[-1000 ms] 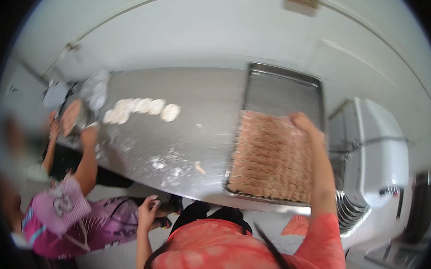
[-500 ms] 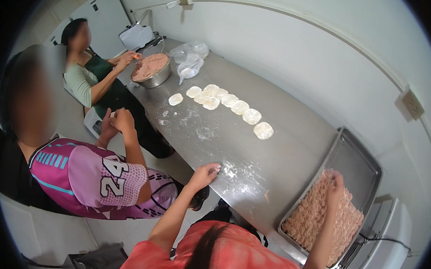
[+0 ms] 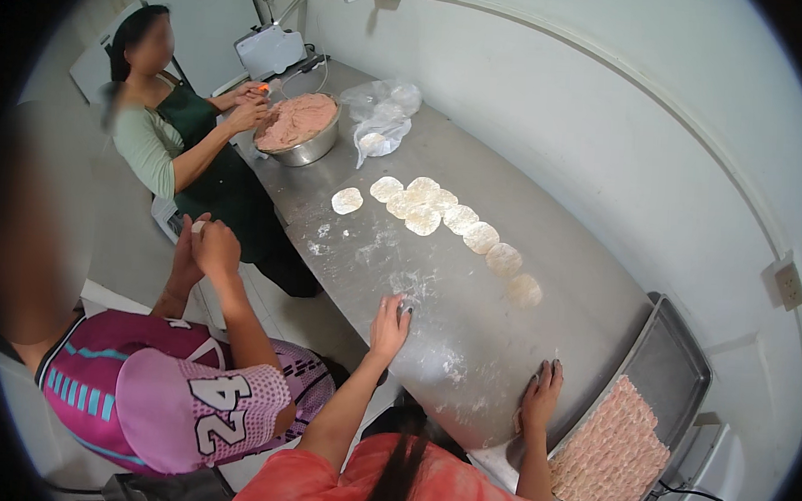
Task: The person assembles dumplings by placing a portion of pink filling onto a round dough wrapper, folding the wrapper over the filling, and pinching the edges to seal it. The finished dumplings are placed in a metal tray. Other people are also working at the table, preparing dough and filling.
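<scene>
My left hand (image 3: pixel 390 328) rests at the near edge of the steel table (image 3: pixel 580 287), its fingertips on flour-dusted metal. The fingers are loosely bent, the thumb apart, and nothing shows in them. Flat on the tabletop lies my right hand (image 3: pixel 540 399), fingers stretched out, just left of a metal tray (image 3: pixel 683 356). Packed in rows, small pinkish dumplings (image 3: pixel 614 457) fill the tray's near part. Beyond my hands, several round floured dough wrappers (image 3: pixel 481 237) lie in an overlapping line, with one single wrapper (image 3: pixel 347 200) apart on the left.
A large metal bowl of pink ground filling (image 3: pixel 301 122) and a clear plastic bag (image 3: pixel 383 113) stand at the far end. To my left, a co-worker in a purple jersey (image 3: pixel 158 392) pinches a small white piece. A co-worker in a green apron (image 3: pixel 190 117) works beside the bowl.
My right hand has left the dumplings in the tray and come left onto the tabletop. My left hand stays near the table edge, its fingers now reaching onto the metal. The view has shifted.
</scene>
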The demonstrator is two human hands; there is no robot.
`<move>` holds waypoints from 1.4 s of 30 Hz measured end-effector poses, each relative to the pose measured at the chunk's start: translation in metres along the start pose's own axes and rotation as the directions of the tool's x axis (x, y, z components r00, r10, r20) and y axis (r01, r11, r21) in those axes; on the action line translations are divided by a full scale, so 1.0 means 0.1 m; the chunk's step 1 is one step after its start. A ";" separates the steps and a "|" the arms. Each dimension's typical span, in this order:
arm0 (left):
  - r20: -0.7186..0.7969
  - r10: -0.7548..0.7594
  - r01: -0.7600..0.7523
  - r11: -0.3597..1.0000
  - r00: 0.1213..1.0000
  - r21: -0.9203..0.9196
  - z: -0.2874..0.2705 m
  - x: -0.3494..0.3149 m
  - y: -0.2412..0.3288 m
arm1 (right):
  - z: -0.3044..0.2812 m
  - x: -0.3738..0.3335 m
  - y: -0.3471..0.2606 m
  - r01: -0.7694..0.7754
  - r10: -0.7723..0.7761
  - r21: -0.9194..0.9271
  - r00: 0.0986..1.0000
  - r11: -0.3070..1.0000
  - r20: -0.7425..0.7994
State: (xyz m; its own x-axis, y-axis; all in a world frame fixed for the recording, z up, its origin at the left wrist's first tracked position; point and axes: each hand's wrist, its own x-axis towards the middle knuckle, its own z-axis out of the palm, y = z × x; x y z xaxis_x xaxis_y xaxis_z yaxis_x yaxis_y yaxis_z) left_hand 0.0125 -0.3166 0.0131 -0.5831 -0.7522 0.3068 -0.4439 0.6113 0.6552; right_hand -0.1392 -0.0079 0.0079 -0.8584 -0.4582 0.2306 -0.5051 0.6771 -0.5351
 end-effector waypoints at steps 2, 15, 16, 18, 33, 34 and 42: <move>0.090 -0.073 0.073 0.997 0.993 0.008 0.05 -0.03 0.02 | -0.01 0.03 -0.03 -0.024 0.024 -0.003 1.000 1.000 0.012; 0.124 -0.120 0.120 0.993 0.985 0.008 0.19 0.06 -0.02 | -0.01 0.04 0.03 0.004 -0.004 0.019 0.999 1.000 -0.035; 0.124 -0.121 0.121 0.993 0.985 0.005 0.19 0.05 -0.01 | -0.01 0.05 0.04 0.007 -0.006 0.027 0.999 1.000 -0.040; 0.123 -0.119 0.121 0.993 0.985 -0.002 0.19 0.06 0.00 | 0.01 0.06 0.06 0.012 -0.010 0.043 0.999 0.999 -0.052; 0.097 -0.114 0.111 0.993 0.989 0.034 0.21 0.07 -0.04 | 0.01 0.06 0.05 0.047 -0.048 -0.015 0.996 0.999 -0.073; 0.098 -0.110 0.107 0.994 0.989 0.034 0.21 0.08 -0.03 | 0.00 0.06 0.05 0.049 -0.050 -0.017 0.996 0.999 -0.078; 0.104 -0.119 0.116 0.992 0.987 0.043 0.19 0.09 -0.01 | 0.01 0.08 0.02 0.054 -0.055 -0.014 0.994 0.998 -0.095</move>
State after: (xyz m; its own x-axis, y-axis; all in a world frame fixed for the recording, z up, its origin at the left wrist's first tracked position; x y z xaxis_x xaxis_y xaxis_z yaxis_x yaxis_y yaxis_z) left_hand -0.0046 -0.3195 0.0020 -0.5938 -0.7900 0.1525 -0.5371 0.5303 0.6560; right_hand -0.1470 -0.0110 0.0082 -0.8338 -0.4382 0.3358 -0.5520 0.6596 -0.5101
